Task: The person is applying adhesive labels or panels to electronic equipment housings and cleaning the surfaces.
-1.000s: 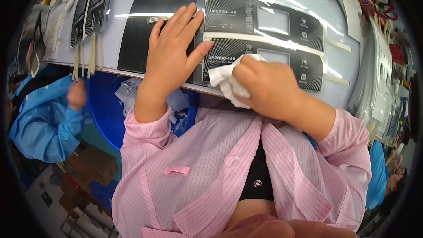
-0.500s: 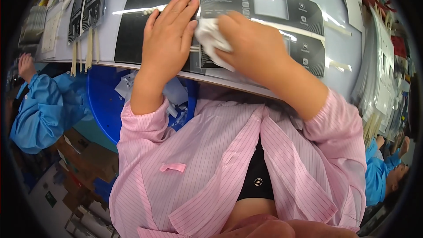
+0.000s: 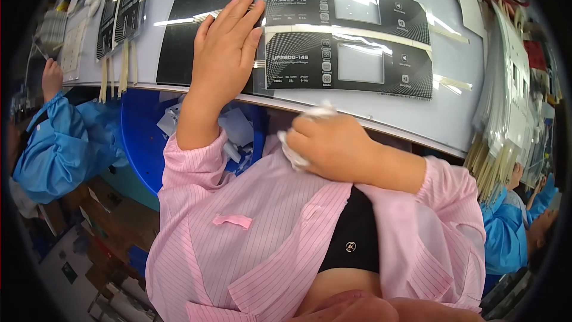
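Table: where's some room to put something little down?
One bare patch on the table lies between the lower panel, the front edge and the clear stack. A narrow strip separates the left-side panels from the black sheet. It's crowded mid-table: the left hand, lower panel and upper panel.

The bare right hand point(image 3: 328, 146) hides much of the crumpled white wipe point(image 3: 291, 152), cloth or paper I can't tell. The bare left hand point(image 3: 226, 53) covers part of the flat black sheet point(image 3: 185, 50), whose far end is cut off. The near edge of the table point(image 3: 411, 122) hides part of the round blue plastic bin point(image 3: 136, 137).
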Demonstrator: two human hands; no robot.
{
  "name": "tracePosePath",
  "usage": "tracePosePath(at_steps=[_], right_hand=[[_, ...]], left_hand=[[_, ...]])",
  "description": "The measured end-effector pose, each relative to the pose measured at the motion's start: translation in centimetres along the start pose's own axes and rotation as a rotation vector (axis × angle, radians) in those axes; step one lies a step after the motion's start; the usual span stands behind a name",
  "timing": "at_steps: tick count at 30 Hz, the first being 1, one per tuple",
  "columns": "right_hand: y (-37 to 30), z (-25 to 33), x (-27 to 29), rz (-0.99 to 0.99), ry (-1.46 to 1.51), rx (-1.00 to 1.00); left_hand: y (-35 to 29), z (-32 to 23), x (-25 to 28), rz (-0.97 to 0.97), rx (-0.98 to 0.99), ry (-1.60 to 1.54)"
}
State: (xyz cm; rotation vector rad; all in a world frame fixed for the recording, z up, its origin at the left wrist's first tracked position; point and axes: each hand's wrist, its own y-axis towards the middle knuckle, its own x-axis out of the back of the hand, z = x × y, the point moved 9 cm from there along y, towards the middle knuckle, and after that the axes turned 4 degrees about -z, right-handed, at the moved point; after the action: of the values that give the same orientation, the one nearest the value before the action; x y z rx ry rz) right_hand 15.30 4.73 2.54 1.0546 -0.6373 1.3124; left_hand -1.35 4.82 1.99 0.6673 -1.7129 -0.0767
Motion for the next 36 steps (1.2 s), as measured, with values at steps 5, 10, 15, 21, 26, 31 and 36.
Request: tracePosePath(at_steps=[5,10,15,21,26,31,36], right_hand=[[0.1,-4.3,9.5,-0.381,0.038,-0.274],[3.1,-8.9,8.7,-0.473,-0.106,-0.394],[-0.6,-12.3,7.9,-0.372,-0.209,-0.646],[-11.2,-18.8,13.2,-0.553,-0.176,-1.109],[-6.6,-10.9,9.5,-0.529,-0.181,-0.594],[-14.4,-17.1,14.2,-0.641,-0.245,-0.929],[-10.9,-10.4,10.7,-0.488,-0.172,-0.739]], left_hand=[[-0.5,0.2,0.3,0.023,0.023,0.013],[0.3,0.1,0.2,0.025,-0.007,-0.067],[-0.2,0.2,0.1,0.085,0.026,-0.010],[0.2,-0.5,0.4,0.076,0.024,-0.010],[0.4,-1.7,0.0,0.069,0.027,-0.012],[0.6,-2.3,-0.4,0.080,0.028,0.007],[0.9,-2.5,-0.8,0.122,0.033,0.018]])
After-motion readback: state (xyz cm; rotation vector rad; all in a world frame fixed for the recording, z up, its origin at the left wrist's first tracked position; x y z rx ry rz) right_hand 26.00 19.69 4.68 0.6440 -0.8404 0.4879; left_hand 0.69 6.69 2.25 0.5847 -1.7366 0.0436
